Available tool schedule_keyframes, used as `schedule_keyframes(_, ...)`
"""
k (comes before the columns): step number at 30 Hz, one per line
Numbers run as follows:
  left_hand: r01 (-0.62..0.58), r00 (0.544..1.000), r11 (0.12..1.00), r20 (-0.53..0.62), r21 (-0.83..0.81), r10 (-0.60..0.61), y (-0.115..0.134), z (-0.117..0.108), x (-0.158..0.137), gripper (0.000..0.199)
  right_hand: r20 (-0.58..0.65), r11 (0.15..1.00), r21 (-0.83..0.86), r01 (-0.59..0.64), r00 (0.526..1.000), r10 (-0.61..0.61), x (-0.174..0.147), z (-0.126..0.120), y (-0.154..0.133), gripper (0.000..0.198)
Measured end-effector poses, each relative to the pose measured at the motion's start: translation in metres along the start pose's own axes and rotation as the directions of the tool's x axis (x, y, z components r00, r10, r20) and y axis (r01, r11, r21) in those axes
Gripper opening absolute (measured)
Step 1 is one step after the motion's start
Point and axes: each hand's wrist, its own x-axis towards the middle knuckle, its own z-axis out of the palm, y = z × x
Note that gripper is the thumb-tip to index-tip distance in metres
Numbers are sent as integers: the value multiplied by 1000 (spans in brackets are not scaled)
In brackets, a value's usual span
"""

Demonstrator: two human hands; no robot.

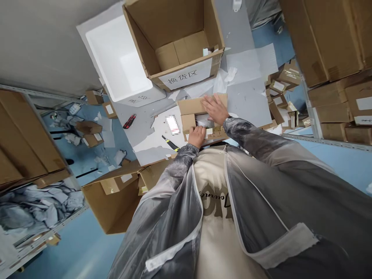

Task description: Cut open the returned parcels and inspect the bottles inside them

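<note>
A small cardboard box (188, 122) lies on the table close to my body, its flaps folded outward. Through its opening I see something pale wrapped in plastic (205, 121); what it is I cannot make out. My left hand (197, 136) has its fingers curled over the box's near side. Across the far flap lies my right hand (215, 110), fingers spread and pressing on the cardboard. To the left are a box cutter with a yellow-and-black handle (171, 143) and a white paper with a blurred label (172, 124).
A large open carton (186, 75) with handwritten marks stands at the back, beside a white bin (116, 58). A red-and-black knife (129, 121) lies on the table's left. Below it, an open carton (116, 201) stands near the floor. Shelves of boxes (328, 112) flank the right.
</note>
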Motion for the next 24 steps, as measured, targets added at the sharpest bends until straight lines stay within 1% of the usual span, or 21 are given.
schedule_keyframes(2, 16, 999, 1000, -29, -4, -16, 6, 8, -10, 43, 37, 997, 43, -61, 998, 59, 8, 10, 6, 97)
schedule_keyframes(3, 28, 999, 1000, -46, -8, -28, 10, 12, -15, 36, 54, 993, 58, -102, 994, 99, 12, 16, 9, 103)
schedule_keyframes(4, 38, 997, 999, -64, -13, -39, 14, 17, -19, 32, 79, 987, 60, -151, 986, 146, 16, 21, 11, 100)
schedule_keyframes(5, 47, 995, 999, -84, -18, -49, 17, 22, -23, 34, 126, 977, 43, -209, 971, 202, 20, 25, 14, 89)
schedule_keyframes(7, 53, 991, 998, -122, -25, -56, 23, 32, -31, 41, 255, 946, -23, -324, 913, 319, 30, 29, 19, 62)
schedule_keyframes(9, 20, 990, 999, -137, -40, -26, 28, 43, -41, 44, 357, 921, -83, -381, 851, 384, 41, 26, 25, 46)
schedule_keyframes(10, -12, 991, 998, -132, -56, 5, 29, 49, -46, 42, 385, 918, -96, -385, 836, 391, 45, 23, 28, 41)
schedule_keyframes(12, -66, 992, 993, -114, -101, 54, 32, 62, -56, 40, 402, 921, -101, -376, 831, 383, 52, 18, 34, 35)
schedule_keyframes(13, -68, 992, 990, -110, -123, 55, 32, 68, -60, 40, 409, 922, -103, -373, 829, 381, 54, 15, 36, 35)
schedule_keyframes(16, -17, 993, 985, -122, -169, -4, 29, 81, -67, 37, 410, 922, -110, -372, 828, 383, 52, 15, 37, 38)
schedule_keyframes(18, -34, 992, 977, -127, -210, 7, 24, 82, -65, 32, 390, 917, -118, -380, 832, 395, 47, 18, 33, 41)
schedule_keyframes(20, -88, 992, 953, -116, -290, 56, 17, 74, -58, 43, 364, 910, -128, -395, 834, 414, 42, 21, 27, 44)
schedule_keyframes(21, -86, 992, 938, -120, -336, 48, 14, 68, -52, 49, 349, 905, -132, -403, 836, 423, 39, 23, 24, 46)
schedule_keyframes(22, -43, 990, 927, -137, -372, -10, 12, 60, -45, 54, 331, 902, -133, -410, 839, 431, 37, 24, 21, 47)
schedule_keyframes(23, 40, 979, 919, -168, -393, -114, 11, 52, -36, 54, 308, 901, -134, -414, 846, 435, 34, 24, 19, 47)
schedule_keyframes(24, 155, 945, 903, -207, -400, -254, 11, 43, -27, 50, 281, 902, -135, -410, 857, 431, 32, 24, 17, 48)
